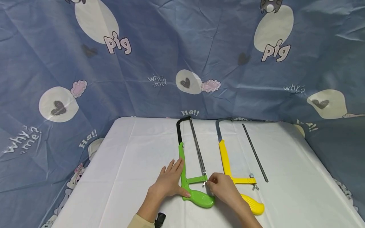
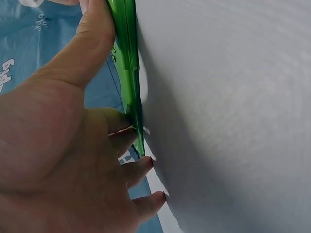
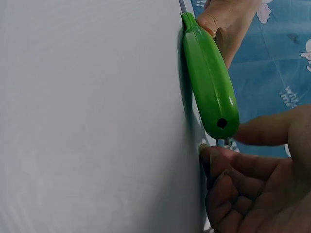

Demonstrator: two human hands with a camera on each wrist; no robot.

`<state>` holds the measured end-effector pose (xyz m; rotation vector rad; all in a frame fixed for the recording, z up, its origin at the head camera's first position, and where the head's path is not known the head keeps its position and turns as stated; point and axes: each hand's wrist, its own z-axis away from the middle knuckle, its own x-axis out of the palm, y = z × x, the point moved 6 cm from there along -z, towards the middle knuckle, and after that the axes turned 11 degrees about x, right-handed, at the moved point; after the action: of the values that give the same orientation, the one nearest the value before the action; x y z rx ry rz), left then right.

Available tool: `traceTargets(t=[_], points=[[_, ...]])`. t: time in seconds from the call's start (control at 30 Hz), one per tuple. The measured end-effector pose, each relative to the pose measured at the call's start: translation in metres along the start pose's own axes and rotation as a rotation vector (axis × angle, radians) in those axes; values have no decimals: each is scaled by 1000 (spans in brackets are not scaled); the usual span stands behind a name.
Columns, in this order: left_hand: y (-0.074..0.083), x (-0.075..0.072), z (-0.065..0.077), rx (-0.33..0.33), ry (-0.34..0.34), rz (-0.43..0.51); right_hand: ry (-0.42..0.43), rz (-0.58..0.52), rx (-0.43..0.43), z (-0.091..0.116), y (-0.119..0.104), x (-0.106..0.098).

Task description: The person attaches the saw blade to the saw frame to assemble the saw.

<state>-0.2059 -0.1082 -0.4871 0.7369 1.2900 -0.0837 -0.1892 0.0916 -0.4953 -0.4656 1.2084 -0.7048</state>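
A green-handled hacksaw point(image 1: 183, 167) with a black front bow lies on the white table, its blade point(image 1: 197, 145) fitted along the frame. My left hand point(image 1: 168, 182) rests on it with fingers extended, fingertips along the green frame and table, thumb at the base of the handle point(image 3: 211, 82). At the end of the green cross arm sits a wing nut point(image 1: 204, 183). My right hand point(image 1: 223, 188) has its thumb and index finger at this nut, pinching it, other fingers curled in. In the right wrist view, the handle's end partly hides the nut.
To the right lies a yellow-handled hacksaw point(image 1: 225, 158) with its own wing nut point(image 1: 255, 187), its handle partly behind my right forearm. A loose blade point(image 1: 255, 153) lies further right. A small black object point(image 1: 160, 219) shows by my left sleeve. Blue printed cloth point(image 1: 159, 57) hangs behind the table.
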Motion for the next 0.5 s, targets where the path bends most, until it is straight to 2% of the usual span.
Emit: traceTargets(t=[0.2,0.33,0.5], points=[[-1,0,1,-1,-4,-11,131,137,-29,7,-7,-4],[-1,0,0,3,-6,-14,223,274,-69,12,-16,-2],[0,0,-1,12,-3,-4,297,382,-114,15,-24,0]])
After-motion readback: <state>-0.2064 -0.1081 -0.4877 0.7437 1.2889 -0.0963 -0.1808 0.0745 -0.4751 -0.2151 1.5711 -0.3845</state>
